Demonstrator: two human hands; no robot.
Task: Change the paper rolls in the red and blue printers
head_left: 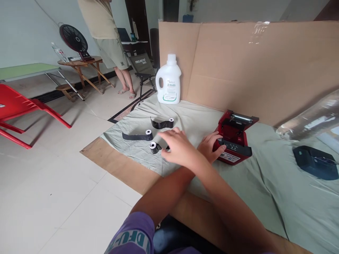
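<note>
The left hand [209, 145] rests, fingers spread, against a lid-up red receipt printer [231, 155] on a gray cloth [265, 173]. The open right hand [178, 145] hovers beside three partly unwound black paper rolls [153, 147]; a sideways brush could unspool one further.

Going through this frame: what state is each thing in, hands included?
Red device: lid raised.
Left hand: open, on the device.
Right hand: open, nearest the near roll.
Far roll: partly unwound.
Middle roll: partly unwound.
Near roll: tail partly hidden.
White bottle: upright, capped.
Red chair: unfolded.
Fan: upright; running unclear.
</note>
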